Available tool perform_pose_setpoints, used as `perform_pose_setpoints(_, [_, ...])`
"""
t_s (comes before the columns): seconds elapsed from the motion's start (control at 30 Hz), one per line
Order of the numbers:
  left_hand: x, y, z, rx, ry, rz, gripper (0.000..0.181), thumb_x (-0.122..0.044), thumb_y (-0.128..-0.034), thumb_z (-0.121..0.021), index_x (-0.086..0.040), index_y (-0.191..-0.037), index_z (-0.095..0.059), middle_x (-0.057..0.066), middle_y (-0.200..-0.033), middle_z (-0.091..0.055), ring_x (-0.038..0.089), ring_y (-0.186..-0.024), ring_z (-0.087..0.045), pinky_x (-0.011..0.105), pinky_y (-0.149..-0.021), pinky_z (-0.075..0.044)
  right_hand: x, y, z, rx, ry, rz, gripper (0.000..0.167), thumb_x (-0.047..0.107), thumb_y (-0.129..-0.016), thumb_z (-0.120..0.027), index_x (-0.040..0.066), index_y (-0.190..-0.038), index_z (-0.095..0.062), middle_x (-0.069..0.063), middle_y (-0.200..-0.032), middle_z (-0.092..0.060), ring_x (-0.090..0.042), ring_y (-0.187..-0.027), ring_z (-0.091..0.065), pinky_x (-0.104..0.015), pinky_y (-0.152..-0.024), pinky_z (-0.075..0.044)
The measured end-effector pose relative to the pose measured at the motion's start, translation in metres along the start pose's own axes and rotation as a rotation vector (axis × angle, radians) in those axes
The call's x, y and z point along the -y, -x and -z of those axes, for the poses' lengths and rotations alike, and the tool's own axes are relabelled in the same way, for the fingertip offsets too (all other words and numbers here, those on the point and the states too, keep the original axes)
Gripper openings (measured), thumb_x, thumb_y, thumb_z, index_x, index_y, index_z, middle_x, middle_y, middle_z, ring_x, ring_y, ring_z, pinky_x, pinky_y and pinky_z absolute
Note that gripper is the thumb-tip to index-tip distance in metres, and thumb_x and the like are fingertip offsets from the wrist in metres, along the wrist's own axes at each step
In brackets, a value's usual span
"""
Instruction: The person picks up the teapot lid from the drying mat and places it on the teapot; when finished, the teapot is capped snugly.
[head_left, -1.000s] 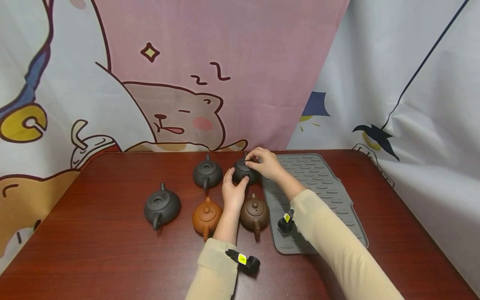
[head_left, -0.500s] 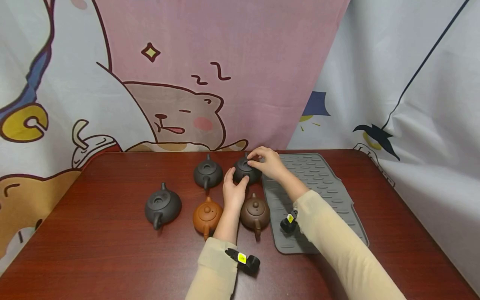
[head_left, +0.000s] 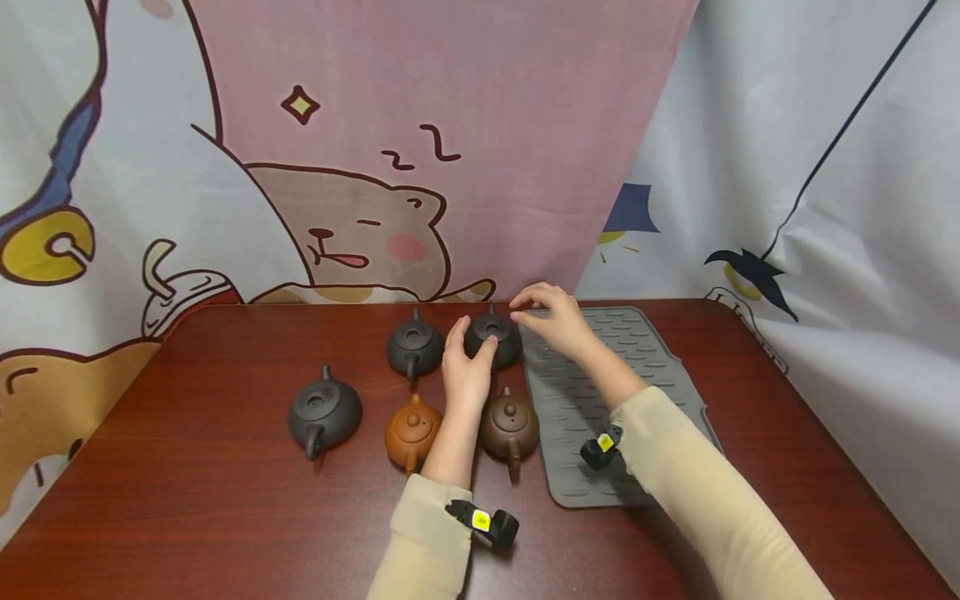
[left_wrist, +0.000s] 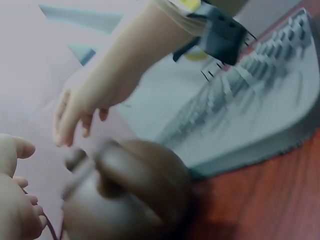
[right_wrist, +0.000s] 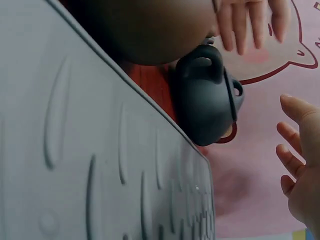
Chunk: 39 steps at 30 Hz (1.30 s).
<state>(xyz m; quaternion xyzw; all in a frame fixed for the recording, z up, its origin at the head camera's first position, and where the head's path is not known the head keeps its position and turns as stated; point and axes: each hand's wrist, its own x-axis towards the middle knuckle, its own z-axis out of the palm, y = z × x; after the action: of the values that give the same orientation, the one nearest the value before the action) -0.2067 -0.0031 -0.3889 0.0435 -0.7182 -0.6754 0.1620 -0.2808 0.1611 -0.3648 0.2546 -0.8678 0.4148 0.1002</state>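
A dark grey teapot (head_left: 501,332) with its lid on stands at the back, left of the grey mat. My left hand (head_left: 467,373) is held at its near left side, fingers and thumb spread and extended; in the right wrist view this left hand (right_wrist: 252,20) looks clear of the dark teapot (right_wrist: 205,100). To the right, over the mat's far left corner, my right hand (head_left: 557,323) hovers with loosely bent fingers and holds nothing. A brown teapot (head_left: 510,425) sits nearer, right of my left forearm; it looms blurred as the brown teapot (left_wrist: 125,195) in the left wrist view.
The grey ridged mat (head_left: 570,467) lies on the right of the red-brown table (head_left: 225,517). Left of my left arm stand an orange-brown teapot (head_left: 413,429), a second dark teapot (head_left: 415,346) and a third dark teapot (head_left: 324,412). A printed curtain (head_left: 525,150) hangs behind.
My right hand has left the dark teapot's lid and moved right, over the mat. My left hand's fingers have risen slightly from the teapot's side. The teapots stay in place.
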Motion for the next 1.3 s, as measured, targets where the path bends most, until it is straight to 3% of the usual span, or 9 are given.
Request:
perform_pose_setpoints(0.33, [-0.042,0.010,0.015,0.056,0.071,-0.032,0.052,-0.015,-0.0915,-0.064,-0.010,-0.141,-0.048,0.006,-0.145,-0.042,0.021,-0.136,-0.032,0.044,-0.108,-0.027,0.014,0.017,0.023,-0.060,0.085,0.091,0.020,0.022,-0.088,-0.071,0.009,-0.103,-0.071,-0.002,-0.111,-0.062,-0.022,-0.098,-0.050,-0.048,-0.090,-0.032])
perform_pose_setpoints(0.53, [-0.057,0.018,0.030,0.121,0.022,-0.122,0.052,-0.016,-0.0919,-0.063,-0.010,-0.141,-0.047,0.004,-0.144,-0.044,0.017,-0.135,-0.034,0.041,-0.108,-0.027,0.020,0.032,0.038,-0.085,0.119,0.116,0.016,0.020,-0.087,-0.072,0.014,-0.102,-0.071,-0.003,-0.112,-0.062,-0.024,-0.105,-0.050,-0.055,-0.094,-0.027])
perform_pose_setpoints(0.9, [-0.066,0.026,0.068,0.236,-0.148,-0.312,0.050,-0.014,-0.0920,-0.064,-0.011,-0.140,-0.049,0.002,-0.140,-0.049,0.012,-0.132,-0.037,0.041,-0.106,-0.030,0.015,0.075,0.065,-0.099,0.207,0.109,0.016,0.016,-0.088,-0.071,0.013,-0.103,-0.071,-0.006,-0.115,-0.060,-0.028,-0.109,-0.048,-0.056,-0.091,-0.027])
perform_pose_setpoints(1.17, [-0.066,0.023,0.110,0.309,-0.250,-0.448,0.050,-0.010,-0.0896,-0.067,-0.009,-0.137,-0.052,0.004,-0.134,-0.054,0.014,-0.127,-0.044,0.041,-0.103,-0.034,0.002,0.110,0.087,-0.120,0.299,0.090,0.019,0.008,-0.084,-0.073,0.012,-0.102,-0.070,-0.007,-0.112,-0.060,-0.027,-0.105,-0.049,-0.055,-0.086,-0.028])
perform_pose_setpoints(1.2, [-0.067,0.022,0.116,0.316,-0.278,-0.456,0.050,-0.011,-0.0895,-0.067,-0.009,-0.137,-0.052,0.003,-0.134,-0.055,0.014,-0.118,-0.052,0.038,-0.098,-0.039,0.000,0.113,0.090,-0.124,0.307,0.084,0.020,0.007,-0.084,-0.074,0.012,-0.103,-0.070,-0.006,-0.112,-0.060,-0.026,-0.105,-0.049,-0.054,-0.086,-0.028])
perform_pose_setpoints(1.3, [-0.065,0.021,0.134,0.338,-0.372,-0.485,0.049,-0.013,-0.0897,-0.068,-0.011,-0.136,-0.053,0.002,-0.134,-0.055,0.014,-0.115,-0.053,0.037,-0.095,-0.041,-0.005,0.125,0.099,-0.141,0.344,0.068,0.021,0.007,-0.083,-0.074,0.012,-0.103,-0.070,-0.005,-0.113,-0.060,-0.021,-0.095,-0.049,-0.048,-0.081,-0.029])
